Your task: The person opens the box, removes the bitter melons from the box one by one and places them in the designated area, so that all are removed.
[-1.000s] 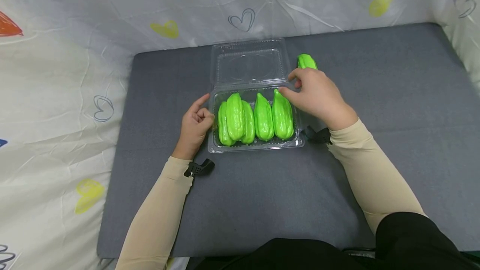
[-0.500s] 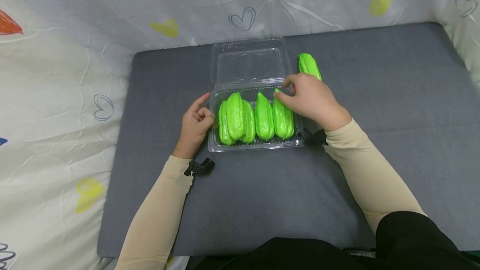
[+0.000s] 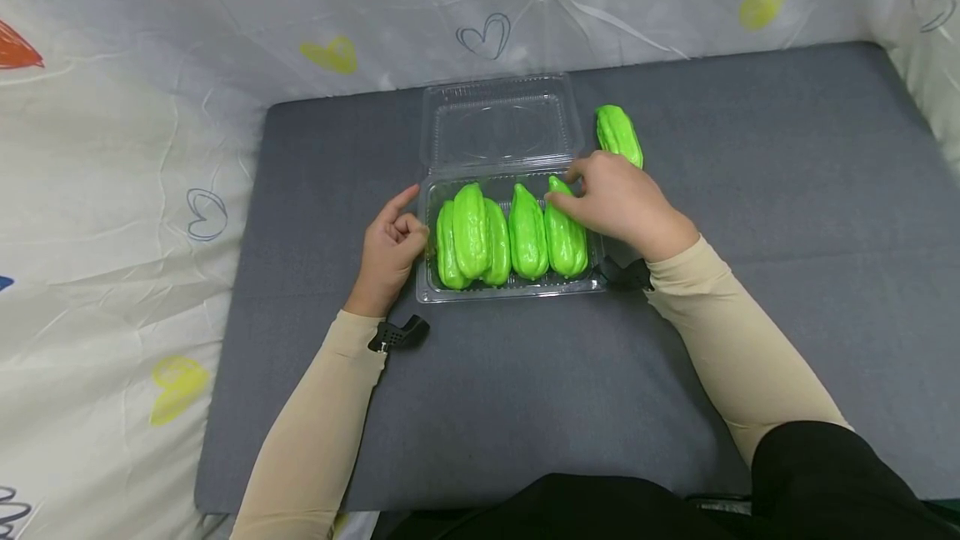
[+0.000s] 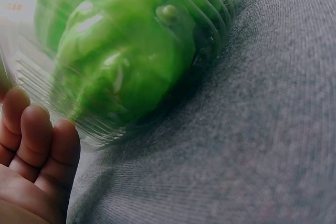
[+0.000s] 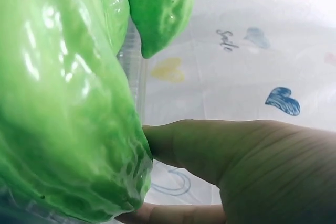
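A clear plastic clamshell container [image 3: 517,293] stands open on the table, with several glossy, ridged green bitter melons [image 3: 471,232] lying lengthwise in it. My right hand [image 3: 622,200] pinches the pointed far end of the rightmost bitter melon [image 3: 567,240]. In the right wrist view, the thumb and a finger meet that melon's [image 5: 73,108] end from two sides. My left hand [image 3: 387,261] is at the container's left side, one finger extended along it. The left wrist view has its fingertips against the clear wall, beside a bitter melon [image 4: 123,51] seen through the plastic.
Another bitter melon [image 3: 618,134] lies on the grey table [image 3: 517,407] behind my right hand. The container's lid [image 3: 501,125] is folded back toward the rear. A white cloth [image 3: 408,15] with printed hearts hangs behind the table and at its left.
My right hand has moved slightly left and toward me, onto the rightmost bitter melon's tip. More of the loose bitter melon behind it shows. The left hand has stayed in place.
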`<state>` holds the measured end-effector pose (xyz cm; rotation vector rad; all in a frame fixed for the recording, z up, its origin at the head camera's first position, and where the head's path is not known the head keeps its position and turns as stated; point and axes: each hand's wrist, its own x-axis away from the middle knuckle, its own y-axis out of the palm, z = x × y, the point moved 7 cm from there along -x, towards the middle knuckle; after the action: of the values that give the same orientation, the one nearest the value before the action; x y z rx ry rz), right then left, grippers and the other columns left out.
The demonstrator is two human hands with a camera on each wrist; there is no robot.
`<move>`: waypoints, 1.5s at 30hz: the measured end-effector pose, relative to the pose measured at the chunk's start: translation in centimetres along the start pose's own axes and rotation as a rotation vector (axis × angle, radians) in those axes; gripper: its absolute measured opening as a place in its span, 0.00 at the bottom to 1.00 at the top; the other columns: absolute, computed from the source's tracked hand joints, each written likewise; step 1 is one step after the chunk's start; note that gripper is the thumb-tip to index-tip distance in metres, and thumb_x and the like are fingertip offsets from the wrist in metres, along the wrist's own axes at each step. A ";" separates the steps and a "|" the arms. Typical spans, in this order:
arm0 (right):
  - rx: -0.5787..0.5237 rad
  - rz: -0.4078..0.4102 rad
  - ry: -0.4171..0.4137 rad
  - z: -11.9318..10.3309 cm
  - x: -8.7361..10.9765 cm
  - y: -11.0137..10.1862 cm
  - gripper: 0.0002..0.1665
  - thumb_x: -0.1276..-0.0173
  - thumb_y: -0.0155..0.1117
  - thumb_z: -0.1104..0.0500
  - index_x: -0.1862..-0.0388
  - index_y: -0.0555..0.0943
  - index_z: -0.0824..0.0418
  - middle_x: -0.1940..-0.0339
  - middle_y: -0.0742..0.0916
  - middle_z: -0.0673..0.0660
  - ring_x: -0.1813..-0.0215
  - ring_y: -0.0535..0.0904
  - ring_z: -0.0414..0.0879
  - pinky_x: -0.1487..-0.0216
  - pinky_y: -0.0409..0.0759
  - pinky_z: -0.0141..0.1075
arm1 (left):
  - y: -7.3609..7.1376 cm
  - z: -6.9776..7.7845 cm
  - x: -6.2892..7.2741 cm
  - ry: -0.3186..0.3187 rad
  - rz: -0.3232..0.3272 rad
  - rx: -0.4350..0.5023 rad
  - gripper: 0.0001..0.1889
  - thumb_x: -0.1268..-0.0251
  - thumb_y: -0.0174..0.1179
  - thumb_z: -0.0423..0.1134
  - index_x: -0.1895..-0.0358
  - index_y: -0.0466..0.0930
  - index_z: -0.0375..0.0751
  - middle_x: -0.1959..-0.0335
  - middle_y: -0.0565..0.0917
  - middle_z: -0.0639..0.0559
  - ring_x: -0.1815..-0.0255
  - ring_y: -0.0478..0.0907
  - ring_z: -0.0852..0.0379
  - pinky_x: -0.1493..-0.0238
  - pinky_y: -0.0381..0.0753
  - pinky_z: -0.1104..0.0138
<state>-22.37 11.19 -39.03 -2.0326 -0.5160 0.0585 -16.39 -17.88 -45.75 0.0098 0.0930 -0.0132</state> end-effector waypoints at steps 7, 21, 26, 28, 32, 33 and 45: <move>0.012 -0.002 -0.031 -0.2 -0.1 0.1 0.31 0.27 0.64 0.43 0.41 0.86 0.68 0.47 0.89 0.64 0.51 0.82 0.55 0.49 0.80 0.52 | 0.1 0.1 0.1 -0.005 0.005 -0.002 0.38 0.37 0.54 0.22 0.21 0.64 0.36 0.75 0.78 0.57 0.76 0.71 0.63 0.68 0.74 0.72; 0.018 0.017 -0.045 -0.8 0.7 -0.3 0.30 0.27 0.65 0.43 0.40 0.85 0.66 0.43 0.86 0.62 0.46 0.79 0.55 0.46 0.79 0.53 | -0.1 0.0 0.0 0.005 0.006 0.009 0.38 0.38 0.53 0.21 0.21 0.64 0.33 0.75 0.78 0.57 0.76 0.71 0.64 0.68 0.74 0.72; 0.017 0.004 -0.054 -1.1 0.9 -0.5 0.30 0.28 0.65 0.43 0.39 0.85 0.65 0.47 0.88 0.62 0.49 0.83 0.55 0.47 0.80 0.53 | 0.0 -0.1 0.0 0.005 0.006 0.009 0.38 0.38 0.53 0.20 0.21 0.64 0.33 0.75 0.78 0.57 0.76 0.71 0.64 0.68 0.74 0.73; 0.020 -0.006 -0.059 -1.3 1.1 -0.6 0.30 0.28 0.66 0.43 0.39 0.84 0.65 0.51 0.89 0.61 0.51 0.83 0.54 0.49 0.81 0.53 | 0.0 0.0 0.0 0.005 0.005 0.009 0.38 0.38 0.53 0.21 0.21 0.64 0.33 0.75 0.78 0.58 0.76 0.71 0.64 0.68 0.74 0.73; 0.028 -0.021 -0.064 -1.5 1.3 -0.6 0.31 0.29 0.67 0.43 0.39 0.83 0.66 0.53 0.88 0.62 0.52 0.83 0.54 0.51 0.80 0.53 | 0.0 0.0 0.0 0.005 0.004 0.010 0.37 0.37 0.53 0.21 0.21 0.64 0.33 0.76 0.78 0.58 0.76 0.71 0.64 0.68 0.74 0.73; 0.029 -0.021 -0.066 -1.6 1.4 -0.6 0.32 0.29 0.68 0.43 0.39 0.82 0.66 0.52 0.88 0.62 0.51 0.83 0.54 0.50 0.80 0.53 | 0.0 0.0 0.0 0.005 0.005 0.010 0.37 0.37 0.53 0.21 0.21 0.64 0.33 0.76 0.78 0.58 0.76 0.71 0.64 0.68 0.74 0.73; 0.046 -0.104 -0.046 -2.0 2.5 -0.6 0.38 0.36 0.75 0.43 0.36 0.76 0.62 0.47 0.87 0.61 0.49 0.84 0.54 0.48 0.80 0.53 | 0.0 0.0 0.0 -0.003 0.004 0.007 0.37 0.37 0.53 0.21 0.21 0.65 0.35 0.75 0.78 0.57 0.75 0.73 0.63 0.68 0.75 0.72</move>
<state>-19.85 10.75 -37.12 -1.9609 -0.6428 0.0546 -16.41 -17.88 -45.74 0.0171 0.0895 -0.0097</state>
